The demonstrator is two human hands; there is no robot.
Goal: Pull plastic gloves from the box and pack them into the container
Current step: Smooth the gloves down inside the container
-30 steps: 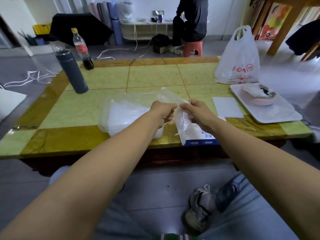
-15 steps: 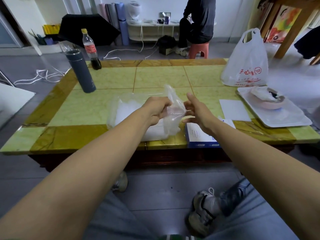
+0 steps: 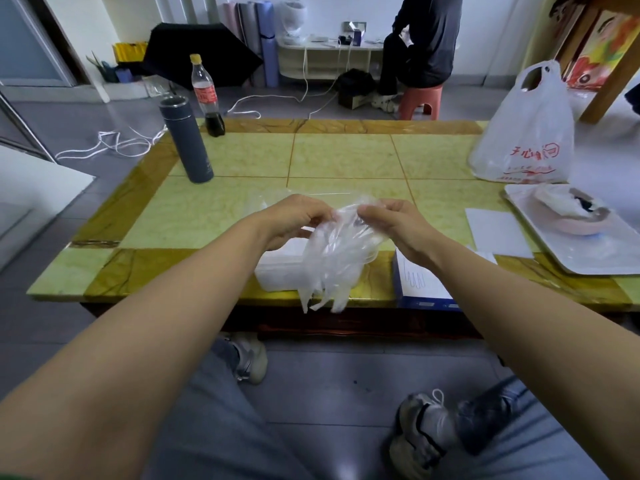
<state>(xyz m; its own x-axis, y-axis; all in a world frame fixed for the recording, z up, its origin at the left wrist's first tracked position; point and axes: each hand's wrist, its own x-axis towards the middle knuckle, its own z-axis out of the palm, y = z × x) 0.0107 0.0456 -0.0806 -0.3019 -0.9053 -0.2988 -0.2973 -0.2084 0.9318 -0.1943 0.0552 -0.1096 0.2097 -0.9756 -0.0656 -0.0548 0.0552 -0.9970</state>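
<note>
Clear thin plastic hangs between the 2 hands in the head view: it is 1 glove [image 3: 330,261], held above the near edge of the surface [image 3: 346,157]. The left hand [image 3: 294,220] pinches the top edge of the glove with curled fingers. The right hand [image 3: 391,221] pinches the same edge just beside it. The finger parts of the glove point down, past the surface edge. Behind the glove, the clear container [image 3: 277,271] lies on the surface, partly hidden by the glove and the left wrist. The white and blue box [image 3: 422,284] lies near it on the right, under the right forearm. Farther back stand a dark grey flask [image 3: 187,140] and a bottle [image 3: 207,95] with a little dark liquid. At the right are a white bag [image 3: 523,133], a white tray [image 3: 571,261] with a pink bowl [image 3: 581,227], and a sheet of paper [image 3: 495,230].
</note>
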